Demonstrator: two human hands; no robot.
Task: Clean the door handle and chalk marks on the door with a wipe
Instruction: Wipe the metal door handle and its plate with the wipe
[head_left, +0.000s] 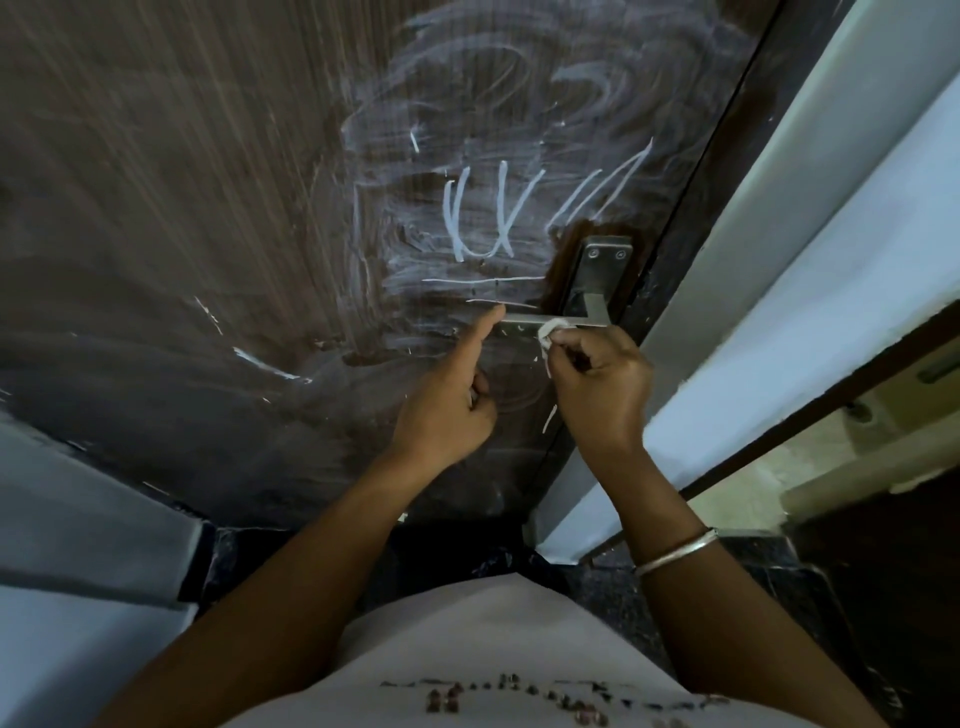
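A dark brown door (208, 208) fills the view, with white chalk marks (483, 218) and wide chalk smears above and left of the handle. The steel lever handle (524, 318) juts left from its plate (597, 275) near the door's right edge. My right hand (597, 384) pinches a small crumpled white wipe (549, 330) against the lever's underside. My left hand (452, 395) has its index finger stretched out, its tip touching the lever's free end, while the other fingers are curled and hold nothing.
A pale blue-white door frame (779, 260) runs diagonally on the right, with a second dark doorway (883, 467) beyond it. A grey wall (78, 519) lies at the lower left. Dark speckled floor (613, 587) shows below the door.
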